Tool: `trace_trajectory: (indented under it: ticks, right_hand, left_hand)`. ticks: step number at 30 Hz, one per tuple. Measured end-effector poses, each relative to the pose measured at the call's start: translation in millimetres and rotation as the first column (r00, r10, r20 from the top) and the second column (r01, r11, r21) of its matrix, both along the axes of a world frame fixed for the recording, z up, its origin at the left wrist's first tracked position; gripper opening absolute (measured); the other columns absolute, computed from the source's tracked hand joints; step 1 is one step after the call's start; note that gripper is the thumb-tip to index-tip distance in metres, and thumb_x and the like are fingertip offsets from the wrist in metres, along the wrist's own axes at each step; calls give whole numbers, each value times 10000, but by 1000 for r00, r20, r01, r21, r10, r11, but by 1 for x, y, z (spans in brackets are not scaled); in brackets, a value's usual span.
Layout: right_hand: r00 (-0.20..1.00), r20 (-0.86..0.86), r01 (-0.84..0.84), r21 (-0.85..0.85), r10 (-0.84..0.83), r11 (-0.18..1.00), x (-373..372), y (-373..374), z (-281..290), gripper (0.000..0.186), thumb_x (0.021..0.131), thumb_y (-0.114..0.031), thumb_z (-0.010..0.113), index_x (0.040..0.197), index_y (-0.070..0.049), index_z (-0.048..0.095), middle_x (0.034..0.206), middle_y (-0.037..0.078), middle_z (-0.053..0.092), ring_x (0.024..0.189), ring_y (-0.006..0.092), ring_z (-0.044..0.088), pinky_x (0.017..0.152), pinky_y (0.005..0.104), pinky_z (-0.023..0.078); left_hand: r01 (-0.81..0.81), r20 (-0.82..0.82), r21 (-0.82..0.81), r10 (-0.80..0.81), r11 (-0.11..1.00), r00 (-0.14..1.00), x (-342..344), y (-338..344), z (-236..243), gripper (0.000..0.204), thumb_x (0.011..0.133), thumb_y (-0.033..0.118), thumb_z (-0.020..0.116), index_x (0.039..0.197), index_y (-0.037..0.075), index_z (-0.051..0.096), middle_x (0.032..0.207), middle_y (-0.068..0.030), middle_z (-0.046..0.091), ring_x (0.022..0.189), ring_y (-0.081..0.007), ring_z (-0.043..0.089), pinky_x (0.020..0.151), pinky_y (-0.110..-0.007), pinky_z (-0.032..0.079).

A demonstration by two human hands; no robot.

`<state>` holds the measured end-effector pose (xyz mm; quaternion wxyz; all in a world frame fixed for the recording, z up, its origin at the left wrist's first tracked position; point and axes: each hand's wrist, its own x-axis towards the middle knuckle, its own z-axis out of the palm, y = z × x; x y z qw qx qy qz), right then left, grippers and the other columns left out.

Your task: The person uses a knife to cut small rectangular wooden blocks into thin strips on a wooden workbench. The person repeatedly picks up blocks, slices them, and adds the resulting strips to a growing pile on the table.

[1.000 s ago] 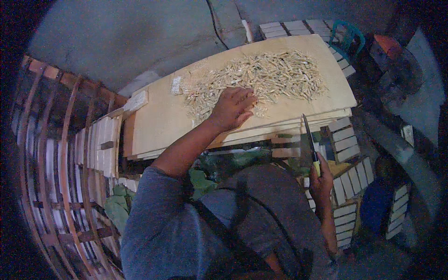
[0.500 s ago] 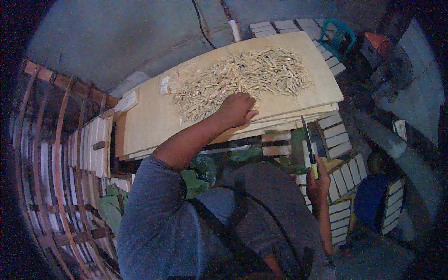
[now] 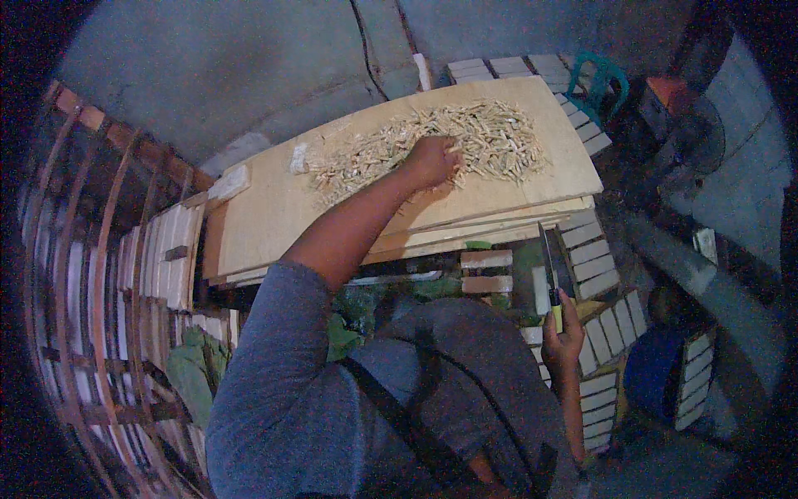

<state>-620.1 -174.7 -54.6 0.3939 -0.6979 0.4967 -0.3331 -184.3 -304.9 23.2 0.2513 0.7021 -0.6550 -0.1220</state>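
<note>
A heap of short, pale yellow-green stick-like pieces [image 3: 507, 137] lies spread over a light wooden board [image 3: 266, 224]. My left hand [image 3: 435, 160] is in the middle of this heap, its fingers curled down among the pieces. What those fingers hold, if anything, is hidden. To the right of the board's front edge, my right hand [image 3: 564, 337] is wrapped round the yellow handle of a knife [image 3: 549, 258]. The knife's long blade points up and away from me, beside the stacked boards and apart from the heap.
Small white blocks [image 3: 229, 183] rest on the board's left end. A wooden slatted rack [image 3: 104, 224] stands at the left. Rows of pale rectangular blocks [image 3: 592, 258] lie at the right, near a blue round container [image 3: 652, 366]. A green chair [image 3: 598, 83] and a fan [image 3: 698, 133] stand far right.
My left hand has moved from the heap's near edge farther into its middle. My right hand still holds the knife, in nearly the same place. The whole view has shifted slightly.
</note>
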Motion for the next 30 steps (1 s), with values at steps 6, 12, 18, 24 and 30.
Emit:
trace_trajectory:
  ticks: [6,12,18,24,30]
  right_hand:
    - [997,-71,-1,-60,-3,998,2,1,-5,501,1008,-27,567,1507,-3,540,1371,172,667,1147,224,664,991,361,522]
    - [999,21,49,39,-50,998,9,10,-21,480,1039,-44,555,1516,2,525,1482,210,592,1373,287,554,1150,394,416]
    - [998,33,56,34,-57,998,44,14,-5,480,1052,-54,572,1521,26,509,1465,191,598,1308,250,584,1107,373,451]
    - [997,69,50,-53,-47,997,83,15,4,473,1056,-63,570,1516,32,511,1474,190,587,1312,264,583,1103,385,461]
    - [997,-28,65,-130,-69,989,131,29,13,461,1053,-53,560,1503,33,516,1476,194,584,1322,273,581,1093,370,468]
  left_hand:
    - [-44,72,-45,47,998,996,50,-49,15,610,829,409,856,1261,9,696,1115,-237,732,1035,-415,722,952,-479,559]
    - [-93,97,-119,104,989,990,36,-44,56,1040,722,514,930,1543,81,463,1595,-216,426,1424,-417,481,1182,-500,419]
    - [48,263,-576,130,816,956,142,-4,52,829,925,519,745,1534,34,460,1486,-256,549,1407,-425,504,1193,-486,393]
    - [-635,223,51,611,771,759,371,122,9,694,957,409,696,1484,-10,530,1460,-259,595,1378,-361,559,1124,-465,461]
    - [-481,-159,128,497,867,853,358,188,-48,804,823,347,824,1486,6,523,1393,-290,602,1323,-386,586,1077,-465,505]
